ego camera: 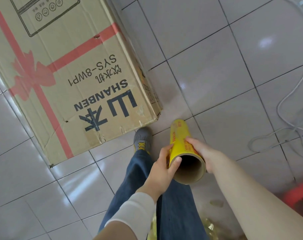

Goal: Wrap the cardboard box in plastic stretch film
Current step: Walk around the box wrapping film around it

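Observation:
A large brown cardboard box (66, 71) with a printed red ribbon and black lettering lies flat on the tiled floor at the upper left. A yellow roll of stretch film (181, 141) on a cardboard tube points away from me, its open end toward the camera. My left hand (162, 168) grips the roll's left side, thumb on the tube's rim. My right hand (203, 151) holds the roll's right side. The roll is just right of the box's near corner, above the floor.
My leg in blue jeans (142, 184) and a grey shoe (142, 137) stand touching the box's near edge. White cables (285, 104) lie on the tiles at the right. A red object (299, 193) sits at the right edge. Crumpled clear film (209, 226) lies below.

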